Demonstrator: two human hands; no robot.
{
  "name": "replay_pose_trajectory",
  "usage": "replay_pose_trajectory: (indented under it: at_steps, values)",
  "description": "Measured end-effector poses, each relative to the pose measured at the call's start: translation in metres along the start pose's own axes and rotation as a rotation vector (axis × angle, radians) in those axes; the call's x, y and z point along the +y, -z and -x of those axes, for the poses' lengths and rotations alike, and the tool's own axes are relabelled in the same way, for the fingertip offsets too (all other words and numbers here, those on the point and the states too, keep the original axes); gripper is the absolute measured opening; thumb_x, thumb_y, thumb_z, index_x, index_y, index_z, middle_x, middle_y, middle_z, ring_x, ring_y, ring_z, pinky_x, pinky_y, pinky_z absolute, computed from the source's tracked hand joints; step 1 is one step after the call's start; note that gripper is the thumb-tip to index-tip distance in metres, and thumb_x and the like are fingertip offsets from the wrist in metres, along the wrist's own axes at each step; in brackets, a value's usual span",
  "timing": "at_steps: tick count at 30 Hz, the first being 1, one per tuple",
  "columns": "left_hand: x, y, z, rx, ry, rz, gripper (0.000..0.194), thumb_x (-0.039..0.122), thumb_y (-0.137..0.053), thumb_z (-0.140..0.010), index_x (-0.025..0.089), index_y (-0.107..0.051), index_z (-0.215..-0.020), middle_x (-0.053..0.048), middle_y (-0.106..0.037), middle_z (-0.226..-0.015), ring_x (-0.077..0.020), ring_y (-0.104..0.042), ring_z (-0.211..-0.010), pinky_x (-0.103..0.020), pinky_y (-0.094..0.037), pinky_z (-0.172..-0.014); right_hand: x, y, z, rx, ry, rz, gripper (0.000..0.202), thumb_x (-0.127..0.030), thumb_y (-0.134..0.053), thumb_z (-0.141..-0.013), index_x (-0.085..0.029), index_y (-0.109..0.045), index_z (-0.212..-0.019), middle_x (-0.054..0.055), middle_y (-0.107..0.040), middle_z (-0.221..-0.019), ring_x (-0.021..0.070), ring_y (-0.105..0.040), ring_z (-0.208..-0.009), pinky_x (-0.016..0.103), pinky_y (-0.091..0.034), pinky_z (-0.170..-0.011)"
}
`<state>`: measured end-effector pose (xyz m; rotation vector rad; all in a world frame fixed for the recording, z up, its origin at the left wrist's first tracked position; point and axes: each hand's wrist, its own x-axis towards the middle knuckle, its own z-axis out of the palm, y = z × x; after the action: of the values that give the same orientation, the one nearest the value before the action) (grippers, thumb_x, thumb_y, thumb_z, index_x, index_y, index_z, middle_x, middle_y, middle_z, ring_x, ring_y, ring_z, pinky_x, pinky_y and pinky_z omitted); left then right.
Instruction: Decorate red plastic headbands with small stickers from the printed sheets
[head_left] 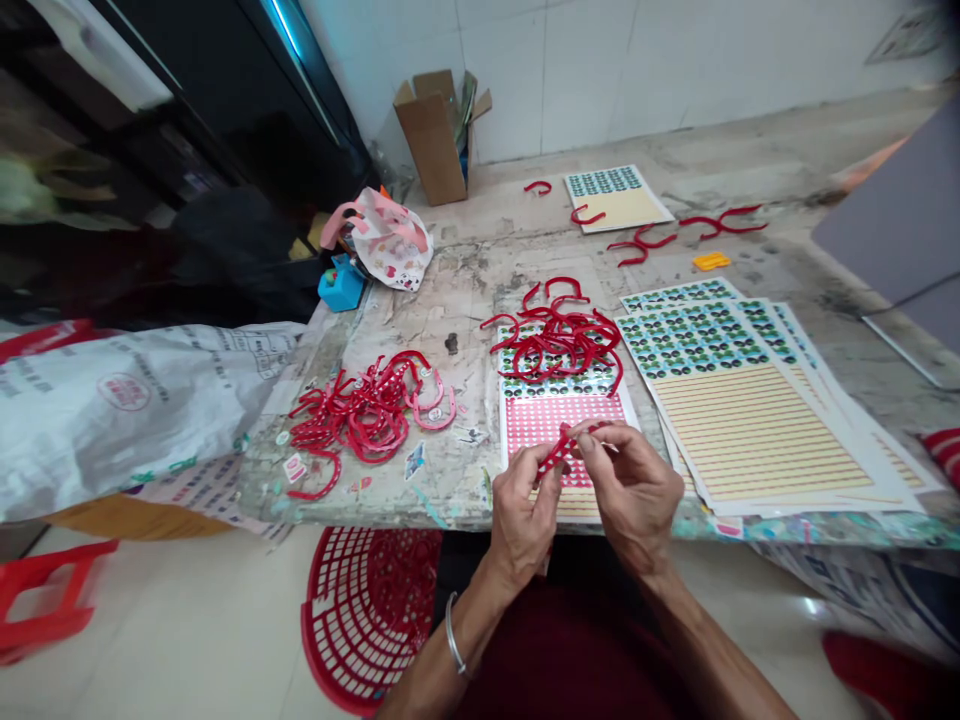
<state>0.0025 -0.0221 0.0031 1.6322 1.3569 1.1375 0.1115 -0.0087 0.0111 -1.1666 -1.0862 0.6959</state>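
Both hands meet over the table's near edge. My left hand (525, 510) pinches a small red plastic piece (561, 447), and my right hand (628, 490) grips the same piece from the right. Under them lies a sticker sheet (559, 415) with pink dots and rows of round eye stickers. A tangle of red plastic pieces (559, 340) rests on the far half of that sheet. Another heap of red and pink pieces (367, 410) lies to the left on the worn table (465, 300).
A stack of sticker sheets (750, 400) fans out on the right. Another sheet (616, 196) and loose red pieces lie farther back, near a cardboard box (433, 135). A red basket (367, 610) sits on the floor below; a white sack (135, 400) lies left.
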Motion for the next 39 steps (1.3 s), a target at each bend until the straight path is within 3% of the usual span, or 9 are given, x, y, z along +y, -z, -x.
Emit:
replay_pose_trajectory:
  at_steps: [6, 12, 15, 22, 28, 32, 34, 37, 39]
  values:
    - [0.003, 0.0, 0.003, -0.01, 0.025, 0.002, 0.02, 0.024, -0.049, -0.087, 0.015, -0.057, -0.102, -0.007, -0.065, -0.088, -0.0165, -0.06, -0.076, -0.026, -0.045, -0.07, 0.014, 0.0, -0.003, 0.021, -0.178, -0.026, 0.013, -0.028, -0.064, -0.076, -0.016, -0.06, -0.078, 0.004, -0.064, -0.078, 0.0153, -0.062, -0.07, 0.026, -0.051, -0.061]
    - [0.008, 0.0, 0.004, 0.008, 0.005, 0.074, 0.019, 0.021, -0.042, -0.091, 0.016, -0.056, -0.102, -0.004, -0.064, -0.085, -0.014, -0.058, -0.075, -0.023, -0.043, -0.069, 0.011, 0.0, -0.006, 0.003, -0.232, -0.046, 0.014, -0.029, -0.064, -0.076, -0.016, -0.06, -0.077, 0.005, -0.066, -0.083, 0.0145, -0.062, -0.068, 0.023, -0.05, -0.055]
    - [0.008, 0.001, 0.004, -0.025, 0.051, 0.165, 0.017, 0.022, -0.043, -0.091, 0.017, -0.056, -0.1, -0.003, -0.065, -0.086, -0.0137, -0.058, -0.077, -0.023, -0.043, -0.071, 0.008, -0.001, -0.008, -0.04, -0.262, -0.109, 0.013, -0.028, -0.064, -0.077, -0.016, -0.059, -0.075, 0.007, -0.067, -0.093, 0.0144, -0.062, -0.071, 0.021, -0.049, -0.051]
    - [0.006, 0.009, 0.003, -0.176, 0.195, 0.359, 0.021, 0.025, -0.047, -0.089, 0.016, -0.057, -0.106, -0.006, -0.064, -0.094, -0.0168, -0.058, -0.086, -0.027, -0.043, -0.08, 0.008, 0.001, -0.005, -0.119, -0.303, -0.21, 0.012, -0.028, -0.063, -0.078, -0.017, -0.057, -0.077, 0.009, -0.068, -0.098, 0.0097, -0.059, -0.055, 0.021, -0.048, -0.046]
    - [0.022, 0.016, -0.01, -0.277, 0.267, 0.482, 0.023, 0.026, -0.047, -0.09, 0.012, -0.06, -0.103, -0.004, -0.061, -0.083, -0.014, -0.056, -0.078, -0.024, -0.043, -0.075, 0.009, 0.007, 0.0, -0.196, -0.104, -0.027, 0.004, -0.021, -0.057, -0.082, -0.019, -0.059, -0.085, 0.009, -0.066, -0.102, 0.0141, -0.064, -0.067, 0.023, -0.053, -0.048]
    - [0.027, 0.015, -0.015, -0.253, 0.262, 0.49, 0.022, 0.028, -0.047, -0.089, 0.011, -0.06, -0.094, -0.002, -0.057, -0.07, -0.012, -0.052, -0.067, -0.023, -0.042, -0.068, 0.01, 0.016, -0.003, -0.222, 0.238, 0.227, 0.02, -0.012, -0.059, -0.079, -0.022, -0.063, -0.096, 0.007, -0.067, -0.104, 0.021, -0.063, -0.095, 0.035, -0.056, -0.077]
    - [0.024, 0.013, -0.014, -0.214, 0.273, 0.465, 0.02, 0.028, -0.049, -0.088, 0.011, -0.059, -0.093, 0.0, -0.055, -0.068, -0.0112, -0.05, -0.065, -0.022, -0.041, -0.066, 0.011, 0.021, -0.006, -0.197, 0.295, 0.304, 0.032, -0.012, -0.061, -0.078, -0.023, -0.062, -0.108, 0.006, -0.065, -0.11, 0.0222, -0.06, -0.102, 0.038, -0.053, -0.087]
    - [0.018, 0.012, -0.01, -0.177, 0.289, 0.451, 0.017, 0.028, -0.049, -0.088, 0.013, -0.056, -0.091, 0.001, -0.054, -0.067, -0.0101, -0.049, -0.065, -0.021, -0.04, -0.066, 0.014, 0.026, -0.011, -0.197, 0.087, 0.217, 0.046, -0.019, -0.062, -0.079, -0.025, -0.053, -0.123, 0.007, -0.06, -0.118, 0.021, -0.06, -0.1, 0.037, -0.056, -0.081]
    - [0.014, 0.011, -0.007, -0.18, 0.277, 0.45, 0.016, 0.028, -0.049, -0.088, 0.013, -0.056, -0.088, 0.001, -0.054, -0.067, -0.0101, -0.049, -0.065, -0.022, -0.04, -0.066, 0.015, 0.027, -0.013, -0.287, -0.118, 0.028, 0.05, -0.023, -0.064, -0.078, -0.026, -0.049, -0.126, 0.008, -0.057, -0.122, 0.0206, -0.059, -0.103, 0.035, -0.056, -0.079]
